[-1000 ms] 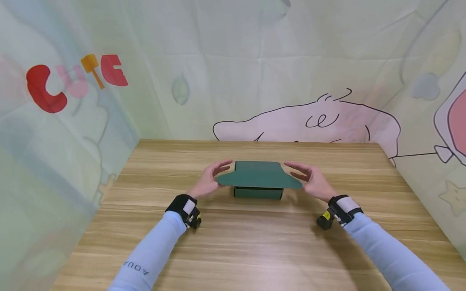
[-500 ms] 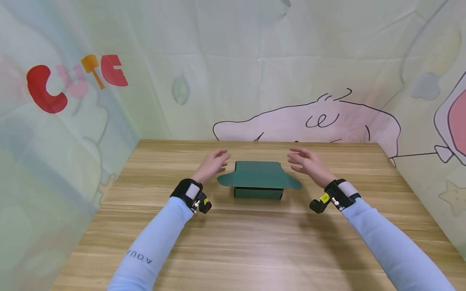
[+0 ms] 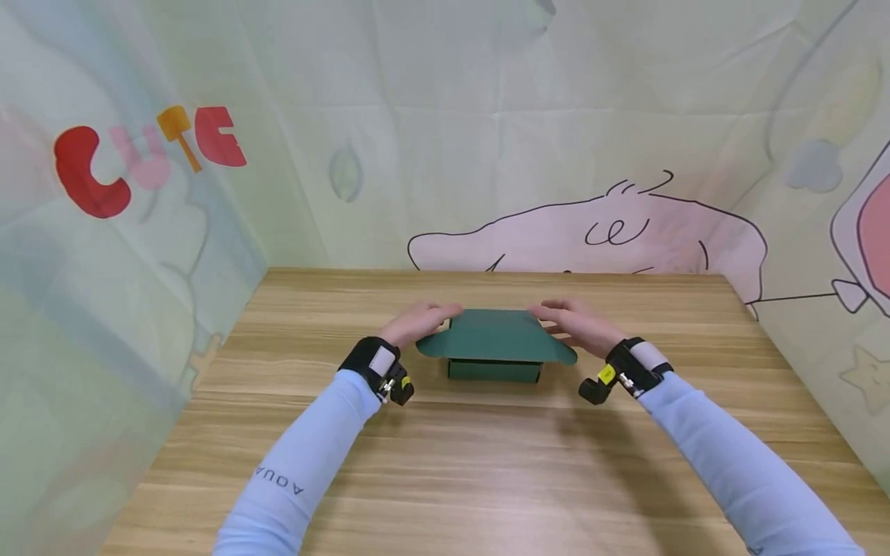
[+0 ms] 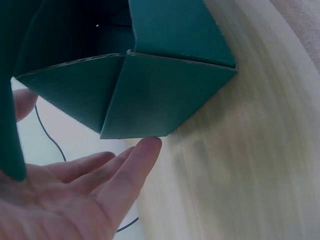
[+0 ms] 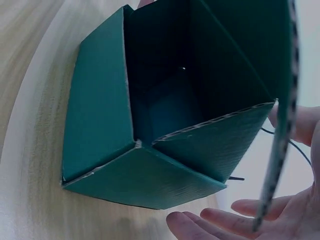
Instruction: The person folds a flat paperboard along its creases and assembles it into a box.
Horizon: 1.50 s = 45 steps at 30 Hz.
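Head view: green box (image 3: 494,371) stands toward the far side of the table (image 3: 480,463), lid (image 3: 497,341) part-raised, between left hand (image 3: 419,321) and right hand (image 3: 582,326); fingers extended, loosely spread; far-corner contact unclear. Matched, light pressure should avoid skewing.

Soft light; faint shadows; dim box interior (image 5: 175,107)

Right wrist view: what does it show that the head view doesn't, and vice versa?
Right wrist only: the dark interior of the green box and the corrugated edge of its lid.

Head only: the light-blue sleeves and the CUTE lettering on the backdrop.

Both: the green box, its lid, the right hand, the wood tabletop.
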{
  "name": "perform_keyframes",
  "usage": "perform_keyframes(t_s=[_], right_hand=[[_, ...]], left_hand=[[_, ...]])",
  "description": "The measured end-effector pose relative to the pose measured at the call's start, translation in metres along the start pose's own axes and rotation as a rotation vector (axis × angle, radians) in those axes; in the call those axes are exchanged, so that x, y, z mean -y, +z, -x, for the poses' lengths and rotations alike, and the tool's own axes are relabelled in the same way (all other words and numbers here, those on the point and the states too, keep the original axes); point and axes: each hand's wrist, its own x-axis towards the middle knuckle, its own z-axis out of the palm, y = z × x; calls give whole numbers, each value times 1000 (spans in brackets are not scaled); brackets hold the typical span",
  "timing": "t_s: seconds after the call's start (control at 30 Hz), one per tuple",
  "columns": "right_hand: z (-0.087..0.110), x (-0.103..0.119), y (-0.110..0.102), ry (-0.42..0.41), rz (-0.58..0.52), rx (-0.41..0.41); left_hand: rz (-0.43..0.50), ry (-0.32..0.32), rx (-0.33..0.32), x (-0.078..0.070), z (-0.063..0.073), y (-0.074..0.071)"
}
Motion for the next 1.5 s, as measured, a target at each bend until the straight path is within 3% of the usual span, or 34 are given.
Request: perform_keyframes(t_s=[0.23,0.7,1.07,1.5], right_hand=[[-2,-4,3,47,20,11],[-5,-6,8,55,33,9],[-5,-8,12,21,58,8],[-4,-10,19,-19,128,-54]], left_hand=[[-24,10,7,2,-1,6],[-3,27,30,4,-7,11],[31,10,22,6,-6,15],[73,61,6,13,-5,22]])
